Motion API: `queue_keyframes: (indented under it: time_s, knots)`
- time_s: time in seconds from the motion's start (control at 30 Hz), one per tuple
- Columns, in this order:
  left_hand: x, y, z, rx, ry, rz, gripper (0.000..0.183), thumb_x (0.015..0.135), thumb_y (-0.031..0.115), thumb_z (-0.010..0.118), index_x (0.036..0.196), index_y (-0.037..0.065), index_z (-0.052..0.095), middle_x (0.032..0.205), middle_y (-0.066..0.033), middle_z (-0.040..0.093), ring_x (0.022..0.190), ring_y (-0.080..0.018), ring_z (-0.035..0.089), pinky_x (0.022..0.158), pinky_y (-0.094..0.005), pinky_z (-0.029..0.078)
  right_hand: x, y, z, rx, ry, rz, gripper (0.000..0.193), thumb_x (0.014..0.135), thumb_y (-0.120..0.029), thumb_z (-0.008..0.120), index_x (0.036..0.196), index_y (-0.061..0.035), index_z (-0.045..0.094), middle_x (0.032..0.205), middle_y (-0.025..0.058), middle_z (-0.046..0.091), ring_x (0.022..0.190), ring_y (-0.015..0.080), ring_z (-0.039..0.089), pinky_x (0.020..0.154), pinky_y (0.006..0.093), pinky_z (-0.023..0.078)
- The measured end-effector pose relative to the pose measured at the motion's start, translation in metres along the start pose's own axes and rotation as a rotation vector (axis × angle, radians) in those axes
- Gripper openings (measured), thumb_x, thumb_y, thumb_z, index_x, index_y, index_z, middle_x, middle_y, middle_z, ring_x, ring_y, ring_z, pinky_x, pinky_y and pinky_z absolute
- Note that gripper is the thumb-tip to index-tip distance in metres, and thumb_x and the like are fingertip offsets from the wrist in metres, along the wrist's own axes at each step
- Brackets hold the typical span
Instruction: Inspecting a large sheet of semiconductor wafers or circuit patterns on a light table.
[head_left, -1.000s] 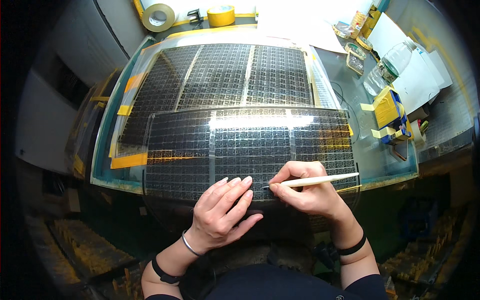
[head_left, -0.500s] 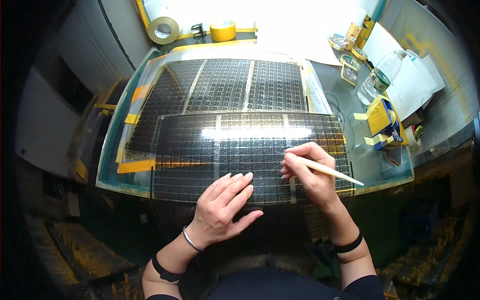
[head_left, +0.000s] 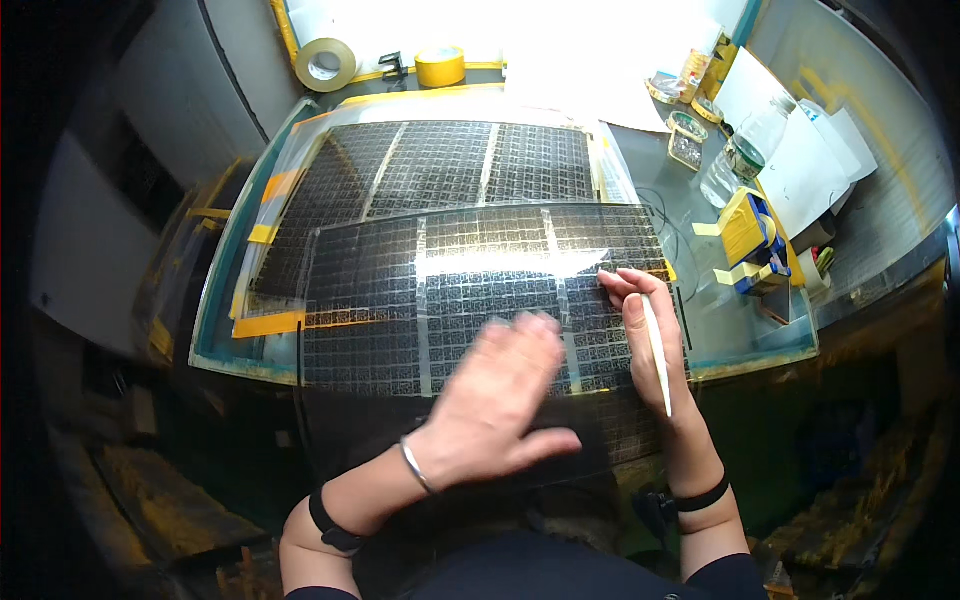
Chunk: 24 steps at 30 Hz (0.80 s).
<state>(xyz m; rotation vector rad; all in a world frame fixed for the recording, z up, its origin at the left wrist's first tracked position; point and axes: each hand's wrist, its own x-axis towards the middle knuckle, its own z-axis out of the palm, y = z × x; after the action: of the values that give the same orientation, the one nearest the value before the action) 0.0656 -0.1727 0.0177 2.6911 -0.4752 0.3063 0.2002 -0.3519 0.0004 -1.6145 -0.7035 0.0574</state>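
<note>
A dark, glossy see-through sheet [head_left: 370, 350] with a fine grid of small marks lies in front of me, its near edge jutting past the table. Above its middle is my left hand [head_left: 500, 395], smeared by motion, the fingers stretched out and the thumb apart, with nothing in it. At the sheet's right side, my right hand [head_left: 650, 330] has its thumb and fingers closed on a slim cream stick [head_left: 656, 355], tapered like a pen; its pointed end hangs toward the wrist. Whether the right fingertips touch the sheet is unclear.
Behind lies a similar gridded sheet [head_left: 440, 160] on the glass-topped table [head_left: 740, 345], with orange tape [head_left: 268, 326] along its left. Tape rolls [head_left: 441, 67] stand at the back. On the right are a clear bottle [head_left: 735, 170], a yellow-and-blue tape dispenser [head_left: 755, 240] and white papers [head_left: 800, 150].
My left hand has lifted and swept rightward over the sheet. My right hand has moved right to the sheet's edge, the stick now nearly upright. The front sheet has shifted and tilted slightly.
</note>
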Motion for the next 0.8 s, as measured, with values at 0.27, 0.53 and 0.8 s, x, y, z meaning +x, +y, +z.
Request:
queue_keyframes:
  time_s: [0.27,0.53,0.8]
  knots:
    - [-0.014,0.02,-0.029,-0.63,0.027,0.084,0.071,0.085,0.028,0.078,0.142,-0.002,0.047,0.149,-0.0226,0.044,0.142,-0.0343,0.039,0.117,-0.0486,0.028,0.004,0.005,0.001,0.037,0.017,0.013,0.036,0.107,-0.024,0.043,0.127,0.0048,0.048,0.122,0.0159,0.063,0.116,0.0194,0.057,0.104,0.0327,0.041]
    - [-0.105,-0.013,-0.065,-0.499,0.323,-0.608,0.015,0.085,0.002,0.072,0.071,0.0,0.072,0.063,-0.0071,0.068,0.056,-0.0104,0.064,0.05,-0.0229,0.048,0.006,0.009,-0.001,-0.035,0.04,0.01,0.039,0.105,-0.029,0.049,0.126,0.004,0.051,0.12,0.015,0.065,0.112,0.0185,0.058,0.099,0.0309,0.043]
    - [-0.204,-0.07,-0.087,0.05,0.264,-0.885,0.007,0.079,-0.009,0.067,0.075,-0.004,0.062,0.067,-0.0102,0.061,0.062,-0.0208,0.061,0.06,-0.03,0.047,0.034,0.018,-0.005,-0.188,0.049,-0.079,0.034,0.104,-0.027,0.05,0.125,0.0,0.051,0.112,0.0168,0.068,0.103,0.0234,0.065,0.09,0.0341,0.05]
